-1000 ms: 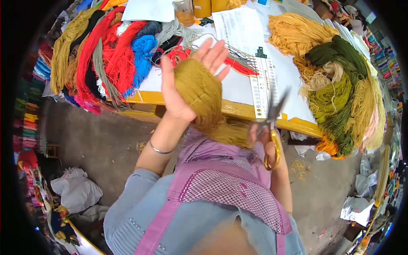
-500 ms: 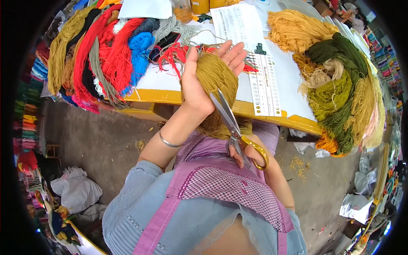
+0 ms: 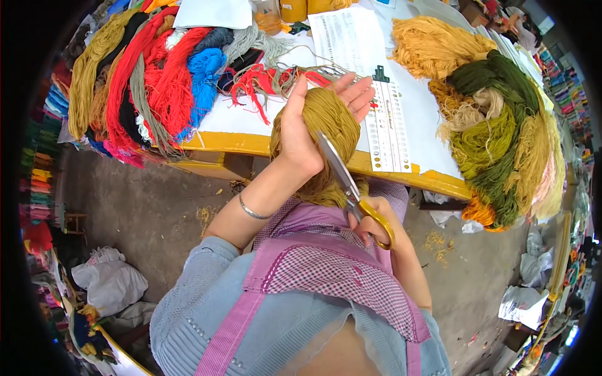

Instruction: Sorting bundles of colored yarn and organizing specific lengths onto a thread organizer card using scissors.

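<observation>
An olive-yellow skein of yarn (image 3: 335, 122) lies across the palm of my left hand (image 3: 298, 139), between the raised thumb and the stretched fingers. Its strands hang down past the table edge toward my lap. My right hand (image 3: 378, 205) grips a pair of scissors (image 3: 339, 167) by the gold-coloured handles. The grey blades point up and to the left, close together, with the tips against or just in front of the skein; whether they touch it I cannot tell.
Red, blue, grey and mustard yarn hanks (image 3: 169, 81) cover the table's left side. Gold and green hanks (image 3: 501, 125) hang over its right. A punched white card (image 3: 389, 135) with a dark clip and a printed sheet (image 3: 348, 41) lie between. White bags (image 3: 110, 282) sit on the floor.
The scissor blades have closed together. My left hand and the skein have moved slightly right and down. Some loose red and grey strands on the table look shifted.
</observation>
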A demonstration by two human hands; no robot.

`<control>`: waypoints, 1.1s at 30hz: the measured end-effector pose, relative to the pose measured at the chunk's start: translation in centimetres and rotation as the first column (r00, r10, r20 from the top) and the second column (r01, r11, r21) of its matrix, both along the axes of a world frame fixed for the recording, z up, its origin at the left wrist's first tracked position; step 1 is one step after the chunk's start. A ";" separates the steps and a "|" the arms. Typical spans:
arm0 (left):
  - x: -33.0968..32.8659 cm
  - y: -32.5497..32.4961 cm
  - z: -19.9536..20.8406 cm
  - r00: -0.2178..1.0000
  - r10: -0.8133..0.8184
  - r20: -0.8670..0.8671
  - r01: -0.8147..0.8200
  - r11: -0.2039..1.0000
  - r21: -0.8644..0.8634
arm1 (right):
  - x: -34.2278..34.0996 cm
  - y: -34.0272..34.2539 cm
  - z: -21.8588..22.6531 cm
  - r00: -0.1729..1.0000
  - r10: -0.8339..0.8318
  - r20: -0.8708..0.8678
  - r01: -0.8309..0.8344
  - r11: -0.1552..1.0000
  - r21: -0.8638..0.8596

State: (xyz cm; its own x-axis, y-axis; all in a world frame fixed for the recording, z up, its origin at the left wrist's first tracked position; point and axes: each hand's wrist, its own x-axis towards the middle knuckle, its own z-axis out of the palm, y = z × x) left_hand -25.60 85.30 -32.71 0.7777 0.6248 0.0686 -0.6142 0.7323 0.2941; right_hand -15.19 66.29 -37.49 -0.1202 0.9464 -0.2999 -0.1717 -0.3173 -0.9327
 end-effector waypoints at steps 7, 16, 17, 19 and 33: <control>0.1 -1.7 -1.0 0.780 0.532 -0.330 0.208 0.276 0.938 | 2.3 0.1 -0.3 0.899 -0.417 0.134 0.326 0.842 0.430; -1.4 -3.1 -0.3 0.713 0.698 0.070 0.471 -0.550 0.689 | 3.4 -0.5 1.9 0.715 -0.694 -0.086 0.618 0.570 0.542; -2.1 -2.2 -1.1 0.684 0.724 0.092 0.487 -0.546 0.681 | 3.9 -1.0 2.4 0.668 -0.729 -0.149 0.680 0.517 0.520; -3.8 -0.5 -1.7 0.597 0.777 0.199 0.528 -0.568 0.632 | 5.0 -2.1 3.1 0.576 -0.801 -0.164 0.759 0.449 0.471; -8.7 1.3 3.6 0.962 0.107 0.251 -0.225 0.834 0.504 | 3.0 -0.7 -1.3 0.885 -0.465 -0.031 0.439 0.810 0.390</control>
